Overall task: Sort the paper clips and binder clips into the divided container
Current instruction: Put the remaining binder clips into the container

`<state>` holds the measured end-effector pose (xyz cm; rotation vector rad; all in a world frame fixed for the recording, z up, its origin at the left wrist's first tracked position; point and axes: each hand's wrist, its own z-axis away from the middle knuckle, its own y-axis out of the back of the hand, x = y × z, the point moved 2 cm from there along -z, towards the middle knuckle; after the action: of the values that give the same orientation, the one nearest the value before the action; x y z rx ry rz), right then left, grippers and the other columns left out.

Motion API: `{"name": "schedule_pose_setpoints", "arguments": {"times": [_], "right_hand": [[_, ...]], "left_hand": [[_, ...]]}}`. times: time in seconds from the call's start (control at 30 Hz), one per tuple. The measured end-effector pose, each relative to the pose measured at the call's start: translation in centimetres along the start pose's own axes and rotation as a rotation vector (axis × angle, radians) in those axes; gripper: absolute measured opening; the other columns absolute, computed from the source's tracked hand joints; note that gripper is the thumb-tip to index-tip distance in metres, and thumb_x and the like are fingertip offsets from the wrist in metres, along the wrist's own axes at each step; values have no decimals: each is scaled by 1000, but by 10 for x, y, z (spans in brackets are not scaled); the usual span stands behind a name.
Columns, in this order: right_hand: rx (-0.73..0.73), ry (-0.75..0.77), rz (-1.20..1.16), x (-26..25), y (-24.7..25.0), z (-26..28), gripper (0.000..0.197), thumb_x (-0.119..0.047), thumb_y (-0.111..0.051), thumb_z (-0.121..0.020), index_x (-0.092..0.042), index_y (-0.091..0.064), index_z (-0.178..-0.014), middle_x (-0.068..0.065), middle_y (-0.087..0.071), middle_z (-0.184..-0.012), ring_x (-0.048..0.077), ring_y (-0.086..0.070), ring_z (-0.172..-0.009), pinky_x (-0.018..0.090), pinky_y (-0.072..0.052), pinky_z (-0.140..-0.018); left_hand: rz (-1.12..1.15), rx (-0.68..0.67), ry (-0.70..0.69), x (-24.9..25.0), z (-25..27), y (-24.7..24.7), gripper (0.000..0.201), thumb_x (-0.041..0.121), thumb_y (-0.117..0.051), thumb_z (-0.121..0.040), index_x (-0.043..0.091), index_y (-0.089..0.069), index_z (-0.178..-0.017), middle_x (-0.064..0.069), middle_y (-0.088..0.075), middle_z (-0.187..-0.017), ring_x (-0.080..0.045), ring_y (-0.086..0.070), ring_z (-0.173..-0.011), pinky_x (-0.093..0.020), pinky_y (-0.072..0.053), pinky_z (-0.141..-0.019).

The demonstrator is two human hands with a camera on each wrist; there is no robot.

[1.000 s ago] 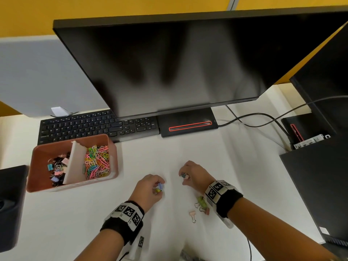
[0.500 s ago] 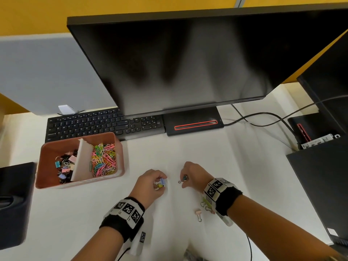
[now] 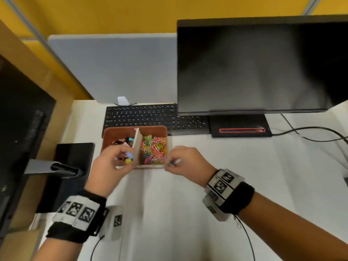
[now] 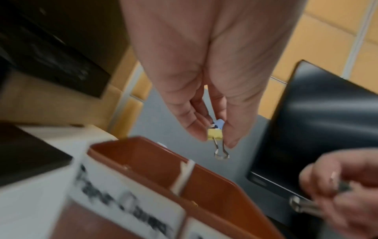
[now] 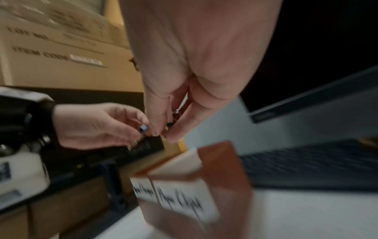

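Note:
The brown divided container (image 3: pixel 162 129) stands on the white desk in front of the keyboard. Its left compartment holds binder clips (image 3: pixel 122 143), its right one coloured paper clips (image 3: pixel 154 150), with a white divider (image 3: pixel 137 142) between. My left hand (image 3: pixel 120 161) hovers over the left compartment and pinches a yellow binder clip (image 4: pixel 214 134) together with a blue one (image 4: pixel 219 122). My right hand (image 3: pixel 175 162) is at the container's front right corner, pinching a dark binder clip (image 4: pixel 306 206) with silver handles. The container (image 4: pixel 155 155) sits just below both hands.
A black keyboard (image 3: pixel 150 115) lies behind the container, with a monitor (image 3: pixel 263 66) and its base (image 3: pixel 241 127) to the right. A second monitor stand (image 3: pixel 56 168) is at the left. Cables (image 3: pixel 310 132) cross the desk at the right. A cardboard box (image 5: pixel 61 48) stands at the left.
Both hands have moved left and away from me, from the middle of the desk to the container, each carrying its clips. The loose clips near the right wrist are out of view.

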<state>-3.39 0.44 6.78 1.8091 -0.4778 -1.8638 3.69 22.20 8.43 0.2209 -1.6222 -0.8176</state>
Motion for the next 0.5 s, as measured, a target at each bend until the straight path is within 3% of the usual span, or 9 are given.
{"name": "schedule_pose_setpoints", "arguments": {"times": [0.07,0.13,0.2,0.3,0.4,0.5], "right_hand": [[11,101,4,-38,-19,-41,5,-11,-74,-74,-14,-71,-77,-1,-65,-78,13,-58,-72,26,-49,-72],[11,100,7,-62,-41,-81,10,-13,-74,-75,-13,-72,-85,3,-65,-88,18,-60,-78,35,-52,-80],[-51,11,-31,-73,-59,-106,28,-14,-74,-75,-11,-67,-102,8,-60,-105,23,-61,-91,42,-51,-88],[-70,-73,-68,-66,-59,-108,47,-19,-72,-78,-17,-56,-122,4,-51,-123,21,-57,-105,38,-48,-97],[-5,-88,-76,-41,-27,-73,28,-27,-67,-83,-21,-61,-110,-5,-54,-112,11,-59,-90,29,-51,-87],[71,-133,20,6,19,-11,14,-26,-66,-84,-19,-66,-95,-5,-59,-97,6,-54,-74,26,-48,-79]], "left_hand": [[-64,36,73,-19,-15,22,31,-1,-74,-71,22,-65,-90,-1,-65,-96,-6,-61,-78,-5,-48,-71],[-112,38,122,-36,-30,31,32,0,-70,-75,21,-65,-98,-2,-66,-102,-4,-61,-83,-5,-45,-76],[-181,38,140,-47,-37,36,37,-3,-63,-80,17,-63,-110,-5,-65,-112,-11,-61,-95,-17,-43,-89],[-194,43,105,-44,-35,38,42,-8,-52,-83,15,-59,-117,-5,-60,-118,-18,-59,-105,-28,-42,-97],[-155,1,23,-23,-23,28,37,-3,-54,-84,16,-58,-117,0,-59,-114,-12,-60,-97,-26,-46,-89],[-61,-93,-52,1,-10,-3,31,3,-58,-84,27,-61,-103,5,-61,-105,-1,-60,-87,-17,-46,-76]]}}
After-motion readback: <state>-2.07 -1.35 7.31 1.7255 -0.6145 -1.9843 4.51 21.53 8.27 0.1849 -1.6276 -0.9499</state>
